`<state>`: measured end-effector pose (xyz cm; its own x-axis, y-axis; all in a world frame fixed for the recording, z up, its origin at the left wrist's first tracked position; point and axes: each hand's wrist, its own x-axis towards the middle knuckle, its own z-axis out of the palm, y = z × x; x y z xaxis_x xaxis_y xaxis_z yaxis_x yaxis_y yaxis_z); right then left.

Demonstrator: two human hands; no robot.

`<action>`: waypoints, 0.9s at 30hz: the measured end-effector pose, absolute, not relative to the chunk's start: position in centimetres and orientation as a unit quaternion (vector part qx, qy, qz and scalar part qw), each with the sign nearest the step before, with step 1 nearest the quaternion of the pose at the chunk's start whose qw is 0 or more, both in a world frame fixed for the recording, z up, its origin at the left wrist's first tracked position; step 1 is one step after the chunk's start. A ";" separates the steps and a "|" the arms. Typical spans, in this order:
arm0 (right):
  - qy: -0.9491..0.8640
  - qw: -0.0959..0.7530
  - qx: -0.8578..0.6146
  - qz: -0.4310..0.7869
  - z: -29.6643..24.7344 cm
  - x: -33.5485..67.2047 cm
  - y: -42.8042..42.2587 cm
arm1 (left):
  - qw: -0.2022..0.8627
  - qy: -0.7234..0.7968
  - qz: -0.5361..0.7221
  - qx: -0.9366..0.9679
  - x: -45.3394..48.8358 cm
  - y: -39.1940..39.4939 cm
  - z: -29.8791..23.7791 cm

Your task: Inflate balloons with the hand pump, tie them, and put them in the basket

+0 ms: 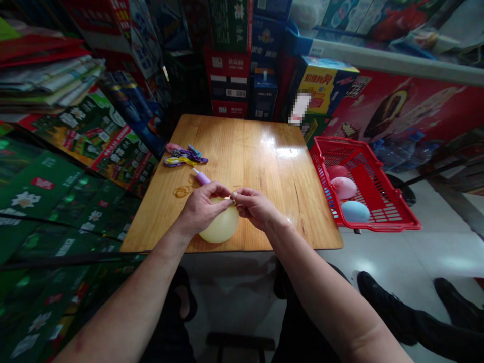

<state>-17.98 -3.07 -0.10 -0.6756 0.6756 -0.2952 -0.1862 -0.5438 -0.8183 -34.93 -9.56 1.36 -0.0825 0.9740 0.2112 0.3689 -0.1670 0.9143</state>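
A pale yellow inflated balloon (220, 228) rests at the table's near side, below my hands. My left hand (204, 209) is closed, thumb and fingers pinching the balloon's neck. My right hand (256, 207) meets it there, its thumb and forefinger pinched at the same neck; a small loop like a rubber band shows by the fingertips, too small to be sure of. Just beyond my left hand lies a purple hand pump (202, 177) with a white nozzle. Several loose rubber bands (182, 191) are left of it. Farther back is a bunch of uninflated balloons (185, 155).
The wooden table (272, 171) spans the middle. A red basket (393, 201) at its right holds a blue balloon (355, 212), a pink balloon (345, 187) and a red one. Stacked cartons (64, 201) border the left and back. Another person's shoes (381, 297) show at lower right.
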 end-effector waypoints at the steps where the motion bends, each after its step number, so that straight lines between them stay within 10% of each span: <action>1: -0.406 0.263 -0.305 0.820 0.0 -17.9 -3.2 | 0.318 0.561 0.471 0.602 -35.0 -9.6 1.3; 17: -0.632 0.392 -0.344 0.574 1.9 -19.2 -5.2 | 0.179 0.575 0.395 0.694 -35.1 -9.8 3.0; 27: -0.617 0.360 -0.382 0.587 1.4 -18.9 -4.6 | 0.485 0.540 0.563 0.394 -36.2 -10.1 1.8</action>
